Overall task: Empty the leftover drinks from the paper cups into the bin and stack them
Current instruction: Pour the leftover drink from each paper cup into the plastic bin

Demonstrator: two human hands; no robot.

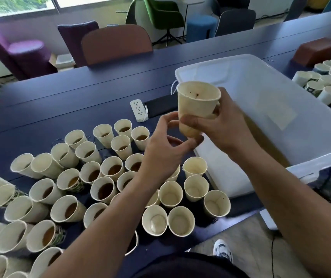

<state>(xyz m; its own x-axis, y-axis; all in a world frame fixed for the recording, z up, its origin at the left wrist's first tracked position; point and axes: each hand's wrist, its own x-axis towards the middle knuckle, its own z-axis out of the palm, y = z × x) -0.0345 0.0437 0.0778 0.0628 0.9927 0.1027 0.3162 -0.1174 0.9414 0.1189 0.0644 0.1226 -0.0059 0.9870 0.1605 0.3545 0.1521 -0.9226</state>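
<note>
a: where is the paper cup [197, 109] now, and who is holding it?

b: the right hand [220, 125] is holding it in the air, over the near left corner of the clear plastic bin [281, 101]. its fingers are curling around the lower half of the cup wall. the left hand [164, 149] is coming just under the cup base, with thumb and fingers bent as for a pinch. i cannot tell if it is already touching the base or only very near.

a: which way is the cup pointing?

b: its long axis is almost upright, and the mouth is looking up and a little toward the camera. inside i am seeing only dark specks, so i think it is already empty.

a: how will it handle?

b: i am judging it light and thin. the wall looks damp and stained, so it is probably soft and it will bend if the hand is squeezing hard. better to take it around the middle or under the base, not at the rim.

a: and the rest?

b: many cups with brown drink [104, 189] are standing on the dark table [60, 101] at the near left. some emptied cups [180, 220] are standing near the bin. brown liquid [265, 141] is lying in the bin bottom. a white power strip [139, 110] is lying far from the cups.
</note>
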